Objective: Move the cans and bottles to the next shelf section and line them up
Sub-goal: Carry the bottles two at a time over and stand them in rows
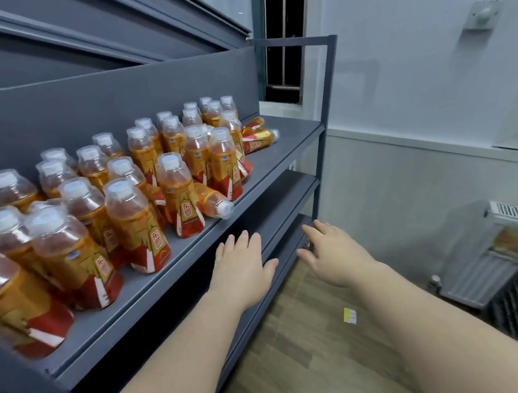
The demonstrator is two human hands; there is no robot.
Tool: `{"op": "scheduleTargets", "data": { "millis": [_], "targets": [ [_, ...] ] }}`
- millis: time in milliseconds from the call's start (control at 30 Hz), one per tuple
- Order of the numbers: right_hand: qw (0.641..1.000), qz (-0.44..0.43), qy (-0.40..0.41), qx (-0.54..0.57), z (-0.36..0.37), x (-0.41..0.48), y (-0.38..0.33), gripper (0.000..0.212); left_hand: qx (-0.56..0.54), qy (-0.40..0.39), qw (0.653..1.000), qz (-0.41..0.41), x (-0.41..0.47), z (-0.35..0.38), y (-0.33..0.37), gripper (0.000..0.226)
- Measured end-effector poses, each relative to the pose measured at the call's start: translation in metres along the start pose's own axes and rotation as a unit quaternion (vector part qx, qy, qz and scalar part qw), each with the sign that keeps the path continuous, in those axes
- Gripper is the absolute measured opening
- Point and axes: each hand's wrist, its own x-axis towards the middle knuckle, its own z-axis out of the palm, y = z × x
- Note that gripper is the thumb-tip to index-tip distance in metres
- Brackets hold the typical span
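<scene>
Orange-red bottles [135, 226], grey shelf [278, 150]

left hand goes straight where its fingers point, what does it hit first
Probably the shelf's front edge, near the tipped bottle; depth is unclear, so the left hand might slip under it.

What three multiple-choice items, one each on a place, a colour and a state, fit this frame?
1. Where does the toppled bottle with its cap near the front edge lie?
A. On the floor
B. On the shelf, beside upright bottles
C. In a hand
2. What colour are the bottle caps?
A. Blue
B. Black
C. White
3. How are the left hand and right hand?
A. Both open, holding nothing
B. Both gripping bottles
C. One holding a bottle
Answers: 1 B, it lies on its side on the grey shelf; 2 C, every visible cap is white; 3 A, the fingers are straight and no bottle is in either.
</scene>
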Motion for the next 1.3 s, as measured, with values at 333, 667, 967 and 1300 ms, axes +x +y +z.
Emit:
{"op": "scheduleTargets", "data": {
  "millis": [333,667,967,1300],
  "targets": [
    [1.0,-0.011,-0.014,0.012,-0.02,0.068,0.085,0.065,0.01,-0.004,1.0,-0.013,0.092,0.013,0.065,0.069],
    [0.999,-0.011,-0.02,0.035,-0.051,0.132,0.173,0.065,0.026,0.005,0.999,-0.032,0.177,0.01,0.129,0.069],
    [0.998,-0.016,-0.035,0.044,-0.064,0.208,0.215,0.065,0.034,-0.005,0.999,-0.03,0.268,0.016,0.146,0.069],
    [0.999,-0.035,-0.033,0.016,-0.097,0.336,0.217,0.066,0.007,0.008,0.999,-0.05,0.393,0.007,0.111,0.068]
  ]
}}
